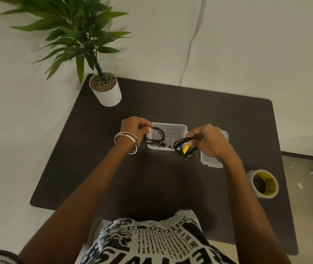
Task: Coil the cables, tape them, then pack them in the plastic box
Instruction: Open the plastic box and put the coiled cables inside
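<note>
Dark table (94, 168) set against a pale wall, seen from above. At the far left corner, a white pot (107, 92) of pebbles with a leafy green plant (71, 29) rising over the wall. A thin grey cord (192, 40) hanging down the wall to the table's far edge. At the right edge, near side, a roll of tape (264, 183) lying flat, yellowish inside its core, well apart from everything else. Printed black-and-white clothing (152, 242) filling the bottom of the view.

Mid-table, a clear plastic box (172, 128), open, its lid (209, 161) just beside it on the right, partly hidden under the right hand.

Both forearms stretched forward from the near edge, hands raised over the box area. Left hand (132, 127), silver bangles (127, 142) on the wrist, knuckles up, fingertips pinched together on a black coiled cable (156, 137) that hangs over the left end of the box; whether it touches the box floor, impossible to tell. Right hand (207, 141) curled, fingers closed on a second black cable bundle (182, 147) with a yellow band (186, 148) across it, held over the table between the box's near right corner and the lid. Loose ends dangling below that bundle, blurred.
</note>
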